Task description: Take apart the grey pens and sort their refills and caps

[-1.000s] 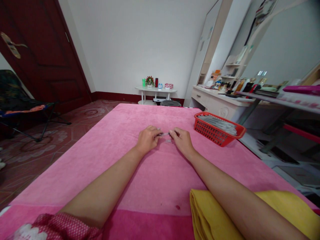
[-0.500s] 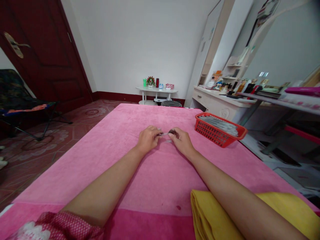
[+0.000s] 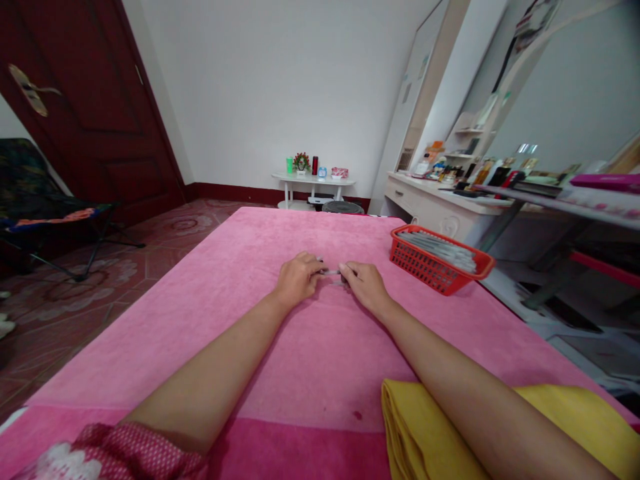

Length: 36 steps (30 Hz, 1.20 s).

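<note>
Over the middle of the pink cloth [image 3: 300, 373], my left hand [image 3: 299, 279] and my right hand [image 3: 366, 285] face each other. A thin, pale grey strip [image 3: 332, 272] spans the small gap between them. Each hand has its fingers closed on one end of it, thumb against fingertips. Just below, a second pale piece [image 3: 330, 283] shows, partly hidden by the fingers; whether it belongs to the same thing I cannot tell. Something small and dark sits in the fingers of my right hand. The strip's exact kind is too small to make out.
A red plastic basket [image 3: 443, 267] holding several grey, flat-looking packets [image 3: 440, 249] stands to the right. Folded yellow cloth [image 3: 415, 427] lies under my right forearm. Farther off are a white side table [image 3: 310, 179], a dressing table [image 3: 440, 200] and a folding chair [image 3: 45, 207].
My right hand has shifted slightly right and down, and its fingers have turned a little. The gap between the hands is slightly wider. My left hand has barely moved.
</note>
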Motion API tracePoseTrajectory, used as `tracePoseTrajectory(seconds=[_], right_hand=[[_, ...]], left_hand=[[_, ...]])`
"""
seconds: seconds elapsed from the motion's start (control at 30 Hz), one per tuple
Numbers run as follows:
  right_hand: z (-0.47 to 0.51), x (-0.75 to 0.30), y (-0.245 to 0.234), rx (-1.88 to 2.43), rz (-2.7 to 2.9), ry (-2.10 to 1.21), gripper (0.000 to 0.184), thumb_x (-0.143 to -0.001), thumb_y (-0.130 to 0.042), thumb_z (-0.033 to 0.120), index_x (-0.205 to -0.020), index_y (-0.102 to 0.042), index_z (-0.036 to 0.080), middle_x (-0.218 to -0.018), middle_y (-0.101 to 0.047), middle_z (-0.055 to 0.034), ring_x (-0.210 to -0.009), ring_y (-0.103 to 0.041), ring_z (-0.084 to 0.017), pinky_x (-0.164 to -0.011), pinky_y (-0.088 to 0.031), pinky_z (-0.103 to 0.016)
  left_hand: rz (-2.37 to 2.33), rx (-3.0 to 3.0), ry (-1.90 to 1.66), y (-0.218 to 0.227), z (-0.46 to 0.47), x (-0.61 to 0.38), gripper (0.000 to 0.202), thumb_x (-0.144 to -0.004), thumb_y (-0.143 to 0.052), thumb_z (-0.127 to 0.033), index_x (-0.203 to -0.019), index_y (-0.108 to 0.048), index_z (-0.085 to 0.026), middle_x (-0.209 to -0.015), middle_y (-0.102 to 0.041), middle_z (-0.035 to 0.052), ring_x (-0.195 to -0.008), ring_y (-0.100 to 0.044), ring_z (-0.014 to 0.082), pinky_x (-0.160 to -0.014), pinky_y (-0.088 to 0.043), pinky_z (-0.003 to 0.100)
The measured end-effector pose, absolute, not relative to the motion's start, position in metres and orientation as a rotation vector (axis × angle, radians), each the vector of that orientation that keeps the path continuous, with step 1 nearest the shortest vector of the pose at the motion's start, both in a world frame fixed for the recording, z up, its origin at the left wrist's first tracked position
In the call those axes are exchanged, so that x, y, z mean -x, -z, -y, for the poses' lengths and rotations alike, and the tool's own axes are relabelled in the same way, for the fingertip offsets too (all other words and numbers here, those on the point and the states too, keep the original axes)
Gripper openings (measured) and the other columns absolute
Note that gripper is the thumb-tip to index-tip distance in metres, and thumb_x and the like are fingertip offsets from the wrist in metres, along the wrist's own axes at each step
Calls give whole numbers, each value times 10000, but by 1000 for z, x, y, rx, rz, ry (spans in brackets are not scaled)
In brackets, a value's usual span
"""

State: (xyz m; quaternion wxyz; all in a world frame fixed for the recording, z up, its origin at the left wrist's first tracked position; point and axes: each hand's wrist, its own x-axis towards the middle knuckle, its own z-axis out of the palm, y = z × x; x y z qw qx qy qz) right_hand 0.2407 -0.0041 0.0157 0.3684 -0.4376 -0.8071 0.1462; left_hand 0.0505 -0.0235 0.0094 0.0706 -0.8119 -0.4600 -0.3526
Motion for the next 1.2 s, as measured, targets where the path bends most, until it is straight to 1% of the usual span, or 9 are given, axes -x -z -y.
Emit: tracePoseTrajectory(seconds=[0.13, 0.3, 0.4, 0.57, 0.67, 0.8, 0.93, 1.1, 1.2], right_hand=[[4, -240, -16, 1074, 2038, -347, 282, -827, -495, 380, -650, -572, 175, -584, -570, 3, -562, -502, -122, -537, -340, -218], [4, -236, -15, 1116, 1912, -809, 474, -864, -380, 499, -544, -501, 172, -419, -479, 13, -373, -443, -104, -409, -319, -213], [3, -235, -15, 1114, 1776, -1060, 490, -845, -366, 559, -575, -499, 173, -421, -493, 7, -325, -433, -108, -359, -317, -220], [2, -236, -16, 1057, 1891, -718, 284, -790, -534, 435, -668, -519, 179, -557, -577, 8, -476, -516, -113, -467, -383, -209], [5, -237, -17, 1106, 1968, -570, 375, -836, -465, 439, -567, -498, 180, -487, -537, 10, -475, -500, -112, -505, -382, -217], [7, -236, -17, 1128, 1849, -844, 506, -853, -374, 547, -528, -494, 179, -403, -484, 10, -362, -452, -109, -410, -355, -223], [1, -237, -18, 1085, 1591, -1099, 506, -832, -369, 586, -593, -518, 165, -447, -517, -6, -337, -453, -109, -335, -326, -216], [-3, -236, -16, 970, 1748, -830, 225, -761, -560, 348, -846, -611, 146, -699, -628, -25, -516, -533, -104, -477, -429, -216], [1, -232, -16, 915, 1892, -640, 271, -721, -577, 205, -985, -625, 165, -836, -657, -31, -675, -577, -125, -611, -456, -232]], left_hand=[[1398, 2432, 1083, -11, 25, -51, 198, -761, -560, -151, -898, -689, -211, -795, -629, 48, -812, -539, 189, -697, -444, 297], [1384, 2456, 1062, -13, 25, -52, 212, -765, -544, -139, -902, -689, -212, -802, -627, 47, -831, -537, 188, -709, -442, 292], [1379, 2448, 1079, -12, 25, -51, 207, -763, -547, -139, -896, -691, -208, -797, -627, 49, -823, -536, 189, -698, -439, 292], [1372, 2431, 1111, -10, 24, -50, 194, -754, -566, -146, -893, -689, -202, -799, -629, 46, -800, -534, 186, -682, -435, 291], [1355, 2453, 1101, -10, 24, -51, 204, -752, -557, -130, -888, -689, -205, -788, -626, 45, -805, -534, 185, -693, -436, 288], [1377, 2422, 1148, -10, 22, -49, 198, -747, -563, -133, -885, -685, -206, -782, -628, 42, -805, -537, 185, -688, -431, 284], [1515, 2209, 1378, -7, 16, -39, 154, -747, -587, -168, -871, -676, -191, -799, -638, 42, -804, -546, 182, -695, -428, 284], [1538, 2185, 1392, -7, 14, -32, 144, -747, -599, -188, -868, -678, -192, -792, -635, 40, -792, -547, 176, -685, -427, 276], [1441, 2302, 1218, -9, 18, -38, 176, -767, -578, -189, -907, -682, -204, -789, -629, 46, -793, -539, 181, -668, -419, 279]])
